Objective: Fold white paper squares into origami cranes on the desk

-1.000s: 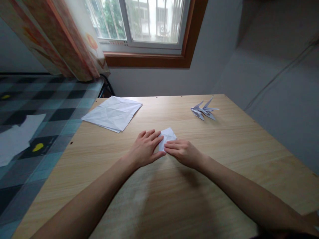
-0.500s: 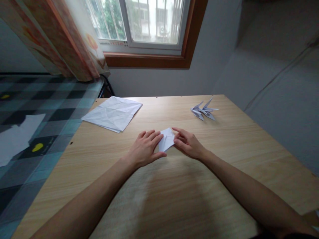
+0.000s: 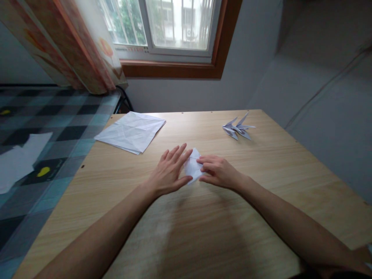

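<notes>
A small folded white paper point(image 3: 192, 164) lies on the wooden table between my two hands. My left hand point(image 3: 171, 170) is at its left side, fingers spread and straight, with the forefinger and thumb tips at the paper's edge. From the right, my right hand point(image 3: 219, 171) has its bent fingers on the paper's right part, with the thumb by the lower edge. These fingers cover the paper's right side, so the folds there are hidden.
Creased white paper sheets point(image 3: 132, 131) lie at the table's far left. Folded paper pieces with pointed tips point(image 3: 237, 128) stand at the far right. Torn white paper point(image 3: 24, 159) rests on the checked cloth point(image 3: 66, 128) at left. Beyond the table point(image 3: 186, 236) are a wall and window.
My left hand's fingers have lifted and spread, baring more of the paper's left part. My right hand has shifted left, its fingers now over the paper's right part.
</notes>
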A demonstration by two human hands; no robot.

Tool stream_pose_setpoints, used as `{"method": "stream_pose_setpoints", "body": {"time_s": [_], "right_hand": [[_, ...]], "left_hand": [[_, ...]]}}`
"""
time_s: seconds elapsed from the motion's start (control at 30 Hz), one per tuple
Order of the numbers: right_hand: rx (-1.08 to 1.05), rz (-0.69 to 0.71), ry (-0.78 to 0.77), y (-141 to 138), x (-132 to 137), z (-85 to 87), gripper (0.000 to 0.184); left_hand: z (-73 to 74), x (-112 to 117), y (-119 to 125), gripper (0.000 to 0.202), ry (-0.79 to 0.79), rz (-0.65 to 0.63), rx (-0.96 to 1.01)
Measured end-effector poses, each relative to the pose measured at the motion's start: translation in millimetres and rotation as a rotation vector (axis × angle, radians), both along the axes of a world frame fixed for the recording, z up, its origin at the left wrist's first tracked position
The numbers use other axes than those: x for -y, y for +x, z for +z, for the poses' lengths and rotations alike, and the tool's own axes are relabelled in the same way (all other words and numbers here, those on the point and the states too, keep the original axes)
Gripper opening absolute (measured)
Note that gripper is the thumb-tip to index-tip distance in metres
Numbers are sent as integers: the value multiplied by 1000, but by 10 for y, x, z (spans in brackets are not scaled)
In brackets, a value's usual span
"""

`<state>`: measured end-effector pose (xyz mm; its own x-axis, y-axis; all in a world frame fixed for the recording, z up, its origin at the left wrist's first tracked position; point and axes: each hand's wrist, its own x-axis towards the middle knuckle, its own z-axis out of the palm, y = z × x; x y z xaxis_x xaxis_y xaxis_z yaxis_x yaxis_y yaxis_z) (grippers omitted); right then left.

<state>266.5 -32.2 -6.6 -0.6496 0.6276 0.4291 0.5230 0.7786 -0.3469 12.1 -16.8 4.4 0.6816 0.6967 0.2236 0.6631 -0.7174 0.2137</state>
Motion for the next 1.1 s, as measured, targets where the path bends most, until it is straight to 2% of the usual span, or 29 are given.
{"method": "stream_pose_setpoints", "body": {"time_s": [0.1,0.2,0.27,0.37,0.53,0.7,0.9,1.1], "right_hand": [[26,13,17,-18,5,9,19],[64,-12,23,-22,2,12,28],[101,-36,21,-11,-8,15,34],[138,-68,20,15,-23,28,44],[157,-108,33,37,-18,46,66],[184,-131,50,21,10,65,83],[219,-196,32,-42,70,87,93],[241,-231,34,-88,91,76,87]], "left_hand": [[-14,-26,-18,93,-51,-25,32],[2,-49,-43,97,-89,-7,146],[25,-54,-51,89,-103,21,202],[51,-48,-36,69,-88,25,179],[42,-54,-14,63,18,-37,46],[78,-81,-29,37,39,-137,-58],[88,-71,-14,46,88,-159,-73],[57,-71,-19,42,117,-151,-39]]}}
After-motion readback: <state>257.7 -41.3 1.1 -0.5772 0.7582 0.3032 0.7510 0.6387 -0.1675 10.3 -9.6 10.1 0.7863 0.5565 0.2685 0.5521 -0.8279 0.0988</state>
